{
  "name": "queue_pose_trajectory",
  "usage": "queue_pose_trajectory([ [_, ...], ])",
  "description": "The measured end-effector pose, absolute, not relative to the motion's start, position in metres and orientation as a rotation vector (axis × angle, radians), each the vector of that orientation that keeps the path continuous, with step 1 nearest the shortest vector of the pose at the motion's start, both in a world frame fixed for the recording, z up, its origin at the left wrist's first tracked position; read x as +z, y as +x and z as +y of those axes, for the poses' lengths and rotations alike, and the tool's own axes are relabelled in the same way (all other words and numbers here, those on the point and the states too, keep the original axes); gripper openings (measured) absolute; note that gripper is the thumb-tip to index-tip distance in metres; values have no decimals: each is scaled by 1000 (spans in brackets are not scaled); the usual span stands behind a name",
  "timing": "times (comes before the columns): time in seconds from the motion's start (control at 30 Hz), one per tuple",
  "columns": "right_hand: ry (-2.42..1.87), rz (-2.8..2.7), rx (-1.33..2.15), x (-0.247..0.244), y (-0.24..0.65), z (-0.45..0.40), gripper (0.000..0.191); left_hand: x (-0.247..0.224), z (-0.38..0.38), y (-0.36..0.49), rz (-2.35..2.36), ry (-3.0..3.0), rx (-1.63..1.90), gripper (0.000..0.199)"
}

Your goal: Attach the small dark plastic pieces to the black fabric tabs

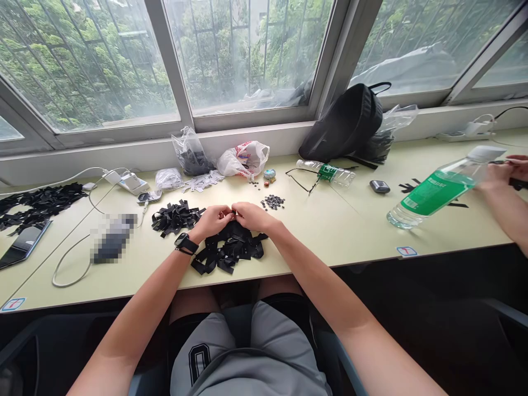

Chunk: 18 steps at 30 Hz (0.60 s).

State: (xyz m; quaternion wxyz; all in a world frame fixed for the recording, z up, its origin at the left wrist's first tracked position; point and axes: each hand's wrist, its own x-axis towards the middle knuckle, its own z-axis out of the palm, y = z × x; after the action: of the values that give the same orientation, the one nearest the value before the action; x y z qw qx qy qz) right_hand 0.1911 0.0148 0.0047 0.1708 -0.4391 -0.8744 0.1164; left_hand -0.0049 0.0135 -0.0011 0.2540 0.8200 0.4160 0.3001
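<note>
My left hand (215,219) and my right hand (252,216) meet fingertip to fingertip, both closed in a pinch. Between them shows a small bit of black strip (234,212), mostly hidden by the fingers. Just below lies a loose pile of black fabric strips (231,250), some with small shiny dots. Left of my hands is another heap of short black strips (175,216). Small dark round pieces, like snap buttons (273,202), are scattered to the right. A black watch (186,243) is on my left wrist.
Plastic bags (244,159), a small round tin (269,174), glasses (307,184) and a lying bottle (328,173) line the back. A large green-labelled bottle (437,190) is at right, beside a co-worker's hand (497,176). Cables, a power strip (126,181) and a phone (25,245) occupy the left.
</note>
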Motion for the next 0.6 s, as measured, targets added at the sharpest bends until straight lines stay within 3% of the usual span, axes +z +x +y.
queue_pose_trajectory([
  [0.6, -1201, -2387, 400, -1, 196, 24, 13, -9, 20, -6, 1208, 2158, 931, 30],
])
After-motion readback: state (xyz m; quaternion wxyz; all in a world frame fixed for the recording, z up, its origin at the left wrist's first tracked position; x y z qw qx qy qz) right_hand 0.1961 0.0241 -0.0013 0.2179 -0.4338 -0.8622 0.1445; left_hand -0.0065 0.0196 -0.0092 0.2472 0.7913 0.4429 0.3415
